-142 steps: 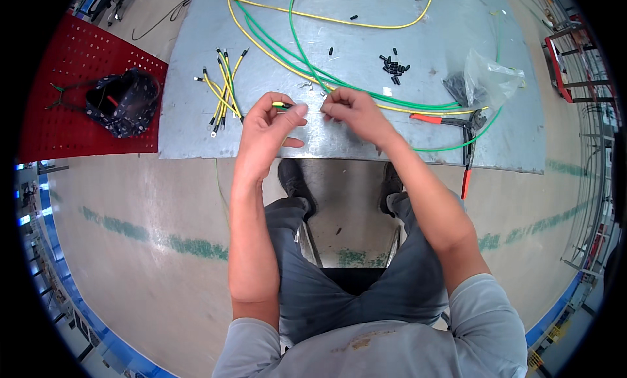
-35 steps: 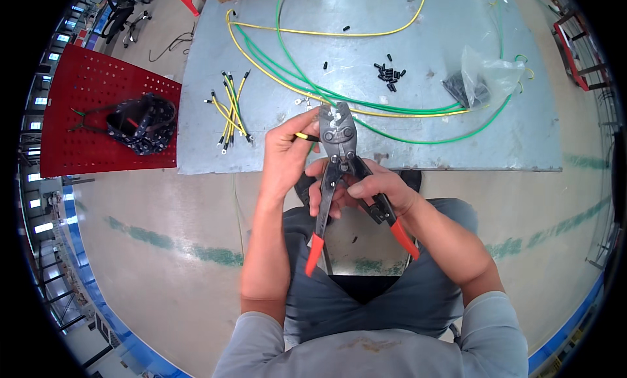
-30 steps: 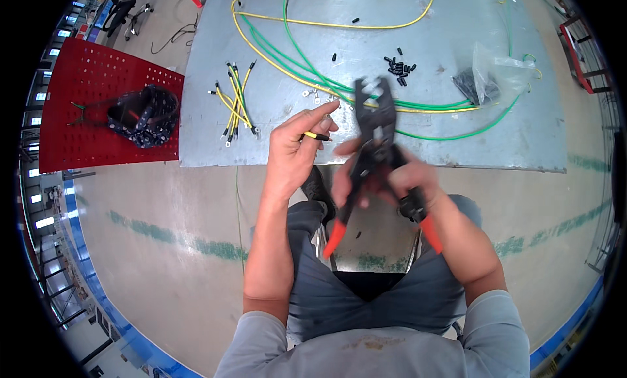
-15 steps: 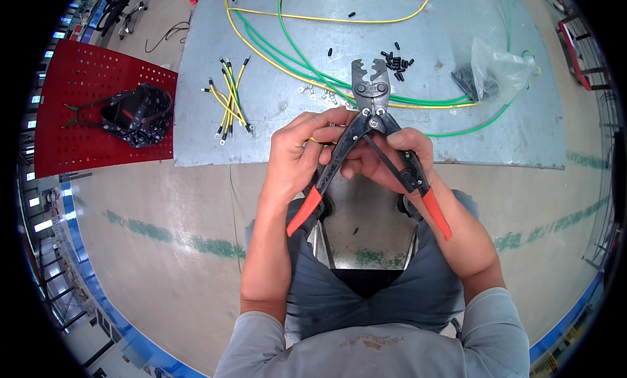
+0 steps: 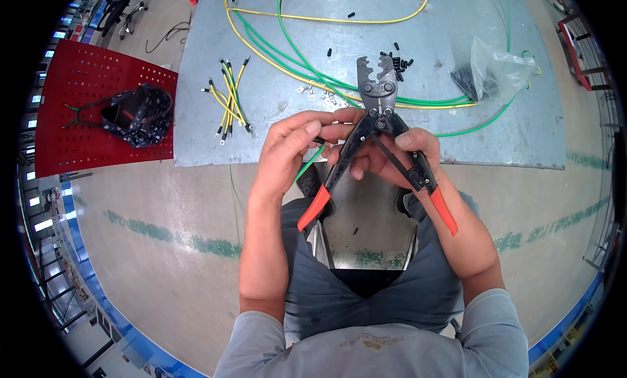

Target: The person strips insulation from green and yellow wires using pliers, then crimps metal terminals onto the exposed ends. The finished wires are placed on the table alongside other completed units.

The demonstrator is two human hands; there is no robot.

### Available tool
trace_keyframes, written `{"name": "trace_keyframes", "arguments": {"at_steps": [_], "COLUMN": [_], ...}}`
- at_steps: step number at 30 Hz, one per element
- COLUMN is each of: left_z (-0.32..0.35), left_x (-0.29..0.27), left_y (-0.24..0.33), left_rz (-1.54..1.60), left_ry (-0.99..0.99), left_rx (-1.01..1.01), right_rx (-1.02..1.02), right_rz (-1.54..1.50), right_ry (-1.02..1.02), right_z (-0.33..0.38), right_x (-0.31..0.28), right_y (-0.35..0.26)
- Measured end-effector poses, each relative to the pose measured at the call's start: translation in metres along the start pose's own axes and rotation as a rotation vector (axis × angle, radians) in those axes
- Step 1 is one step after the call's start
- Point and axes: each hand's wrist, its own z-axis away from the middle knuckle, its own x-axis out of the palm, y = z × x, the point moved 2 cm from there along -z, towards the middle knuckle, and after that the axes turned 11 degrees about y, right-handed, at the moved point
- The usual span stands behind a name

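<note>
My right hand [image 5: 416, 143] is closed round crimping pliers [image 5: 379, 106] with black arms and red grips. Their notched jaws are apart and point away from me over the table edge. In my left hand [image 5: 285, 145], thumb and fingers pinch a short green wire [image 5: 309, 164] with a black sleeve [image 5: 319, 141] near its upper end. Part of this wire is hidden by the fingers. Just beyond lie loose metal cable lugs [image 5: 328, 97], partly covered by the hand and pliers. Finished yellow-green leads [image 5: 230, 100] with lugs and black sleeves lie in a bundle on the left.
The grey metal table [image 5: 202, 38] carries long green cables [image 5: 297, 48] and a yellow cable [image 5: 339, 19]. Small black sleeves [image 5: 401, 64] are heaped beyond the pliers. A clear plastic bag [image 5: 503, 68] lies right. A dark patterned bag [image 5: 137, 113] rests on a red perforated panel [image 5: 72, 117].
The pliers have shifted slightly right and turned a little. My left hand has turned, and the green wire and black sleeve in its pinch now show.
</note>
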Motion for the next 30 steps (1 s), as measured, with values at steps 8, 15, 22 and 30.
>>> {"name": "trace_keyframes", "arguments": {"at_steps": [8, 15, 22, 30], "left_z": [-0.002, -0.005, -0.008, -0.007], "left_x": [-0.006, -0.010, -0.024, -0.027], "left_y": [0.002, -0.006, -0.011, -0.005], "left_rz": [0.188, 0.314, 0.261, 0.246], "left_ry": [-0.074, -0.123, 0.020, -0.080], "left_rx": [-0.077, -0.148, -0.132, -0.100], "right_rx": [0.017, 0.047, 0.089, 0.295], "right_rz": [0.014, 0.071, 0.034, -0.089], "right_ry": [0.057, 0.032, 0.010, -0.061], "right_z": [0.002, 0.001, 0.000, 0.015], "right_x": [0.008, 0.015, 0.013, 0.038], "right_y": [-0.002, -0.007, -0.001, 0.034]}}
